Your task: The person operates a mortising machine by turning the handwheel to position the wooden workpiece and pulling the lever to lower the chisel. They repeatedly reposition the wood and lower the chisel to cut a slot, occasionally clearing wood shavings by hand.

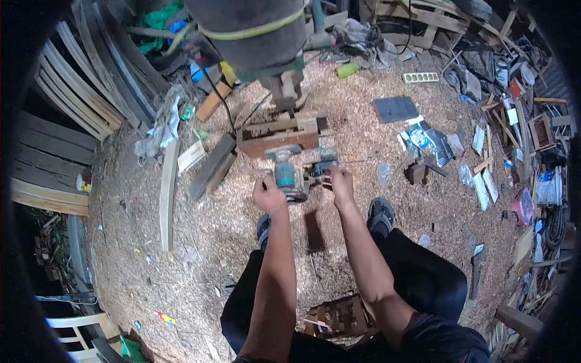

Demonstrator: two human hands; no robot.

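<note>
A bench machine with a teal metal body stands in front of me, beneath a large dark cylindrical motor housing. A reddish-brown wooden piece lies across the machine's table, below the spindle. My left hand is curled at the left side of the teal body; what its fingers grip, if anything, is hidden. My right hand has its fingers closed around a small dark part on the right side of the machine, perhaps a handle.
Curved wooden boards lean at the left. Beside the machine lies a dark beam. Wood chips cover the ground, with a black flat panel, a green bottle and a pink basket on the right. My feet flank the machine.
</note>
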